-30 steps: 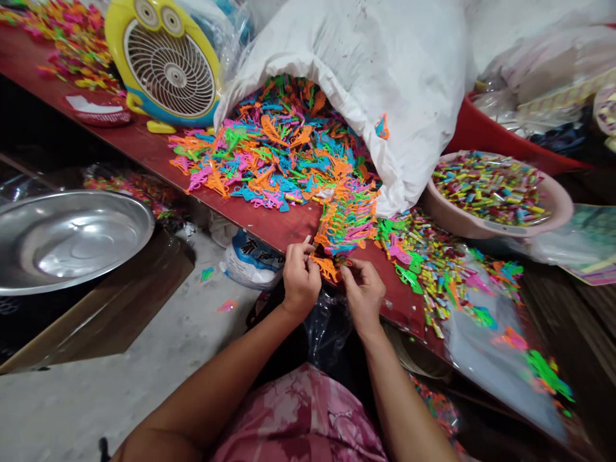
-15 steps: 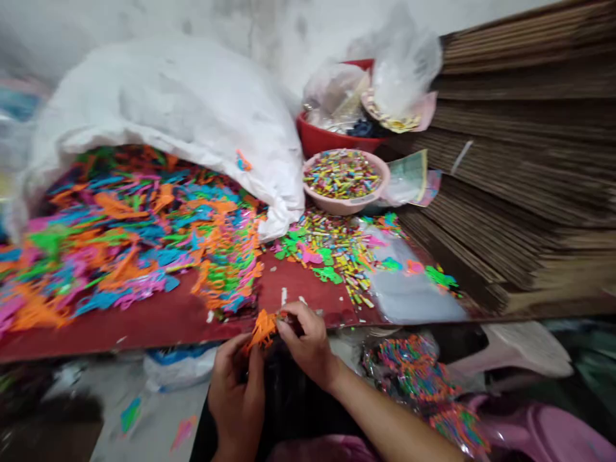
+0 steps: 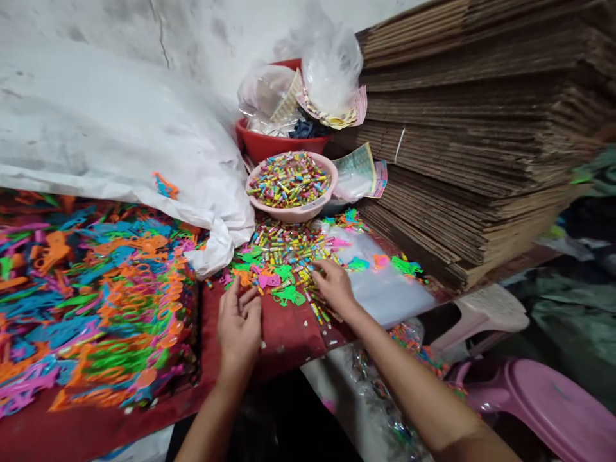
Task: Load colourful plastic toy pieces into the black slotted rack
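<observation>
My left hand (image 3: 239, 324) is over the red tabletop (image 3: 283, 337), palm turned inward and fingers apart. Its fingertips are next to an orange plastic piece (image 3: 244, 277) at the edge of a small group of flat plastic toy pieces, including a pink one (image 3: 267, 277) and a green one (image 3: 289, 295). My right hand (image 3: 334, 285) reaches into a loose heap of small striped tubes (image 3: 282, 240) in yellow, red and blue. Its thumb and forefinger look slightly apart at the heap's right side; I see nothing held.
A white sack (image 3: 120, 135) spills many bright plastic pieces (image 3: 120, 276) at left. Behind the heap stand a pink basin (image 3: 292, 213) of striped tubes and a red basin (image 3: 269, 144). Clear plastic bags (image 3: 385, 289) lie right, beside stacked cardboard (image 3: 462, 160). A pink stool (image 3: 553, 398) stands below.
The view has swung right. Both hands have moved forward from the table's front edge to the pieces and tubes. The orange plastic piece they held is no longer in them.
</observation>
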Tool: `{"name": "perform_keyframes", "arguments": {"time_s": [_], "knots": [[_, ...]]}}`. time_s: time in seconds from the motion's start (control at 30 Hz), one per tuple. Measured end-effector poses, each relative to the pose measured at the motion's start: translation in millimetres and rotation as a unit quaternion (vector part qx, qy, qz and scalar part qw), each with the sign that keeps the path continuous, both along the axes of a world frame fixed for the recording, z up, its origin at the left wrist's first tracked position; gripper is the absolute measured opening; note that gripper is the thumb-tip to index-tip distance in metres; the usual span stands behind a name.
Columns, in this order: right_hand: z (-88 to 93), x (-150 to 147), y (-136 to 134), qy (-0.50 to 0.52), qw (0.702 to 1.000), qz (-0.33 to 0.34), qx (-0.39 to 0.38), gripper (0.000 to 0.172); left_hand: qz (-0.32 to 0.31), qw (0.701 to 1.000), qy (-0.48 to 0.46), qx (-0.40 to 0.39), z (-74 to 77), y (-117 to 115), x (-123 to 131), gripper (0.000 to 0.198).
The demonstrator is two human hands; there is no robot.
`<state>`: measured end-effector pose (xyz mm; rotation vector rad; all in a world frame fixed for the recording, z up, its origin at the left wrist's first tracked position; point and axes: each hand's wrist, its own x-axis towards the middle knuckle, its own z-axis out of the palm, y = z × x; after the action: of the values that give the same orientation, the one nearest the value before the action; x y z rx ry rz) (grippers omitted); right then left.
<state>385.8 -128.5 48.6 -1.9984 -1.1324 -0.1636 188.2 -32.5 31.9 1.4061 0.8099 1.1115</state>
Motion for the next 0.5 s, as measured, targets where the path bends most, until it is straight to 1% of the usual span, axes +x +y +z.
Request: {"name": "perform_keyframes", "arguments": {"time_s": [0.07, 0.1, 0.17, 0.23, 0.33, 0.4, 0.5], "knots": [[-1.6, 26, -15, -0.056, 0.993, -0.072, -0.071, 0.024, 0.016, 0.999, 0.032, 0.011, -4.9, 2, -2, 0.059], [-2.8, 37, -21, -0.072, 0.986, -0.087, -0.125, 0.024, 0.030, 0.998, 0.052, 0.023, -6.6, 1, -4, 0.057], [-5.7, 52, -27, -0.081, 0.968, -0.091, -0.218, 0.020, 0.060, 0.991, 0.097, 0.064, -7.7, -4, -8, 0.054], [-8.9, 58, -28, -0.076, 0.959, -0.081, -0.261, 0.016, 0.083, 0.979, 0.140, 0.119, -6.0, -9, -12, 0.050], [-12.7, 59, -26, -0.072, 0.963, -0.071, -0.249, 0.017, 0.095, 0.961, 0.182, 0.183, -2.7, -14, -19, 0.047], [-14.4, 58, -24, -0.072, 0.969, -0.066, -0.228, 0.018, 0.093, 0.955, 0.198, 0.200, -2.6, -16, -23, 0.047], [-15.6, 58, -22, -0.075, 0.977, -0.051, -0.192, 0.025, 0.088, 0.949, 0.216, 0.210, -5.8, -16, -31, 0.047]]}}
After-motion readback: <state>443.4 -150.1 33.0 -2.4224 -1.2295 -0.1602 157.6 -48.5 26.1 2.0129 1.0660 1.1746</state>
